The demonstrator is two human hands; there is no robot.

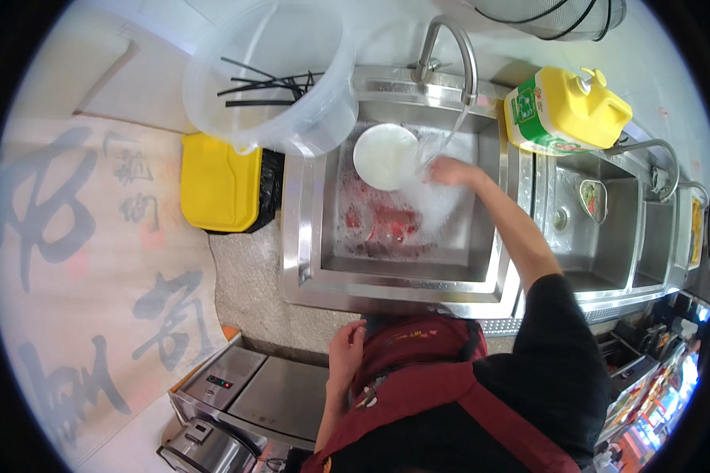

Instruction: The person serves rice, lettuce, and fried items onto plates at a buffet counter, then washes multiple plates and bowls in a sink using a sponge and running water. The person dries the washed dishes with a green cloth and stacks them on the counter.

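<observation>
My right hand (449,172) is over the soapy water in a stainless steel sink (303,236), beside the stream from the curved faucet (467,53); foam and blur hide its fingertips, so whether it holds something cannot be told. Just left of it a round white dish (384,155) sits in the suds. Red things (393,222), partly under the foamy water, lie lower in the basin. My left hand (348,349) hangs by the maroon apron, below the sink's front edge, with its fingers loosely bent and nothing seen in them.
A translucent bucket (325,118) with black sticks across it stands at the sink's back left, above a yellow-lidded bin (220,183). A yellow pump jug (586,112) stands behind right. Further sinks (615,236) adjoin on the right, one with a small strainer (593,201). A steel cabinet (284,396) is lower left.
</observation>
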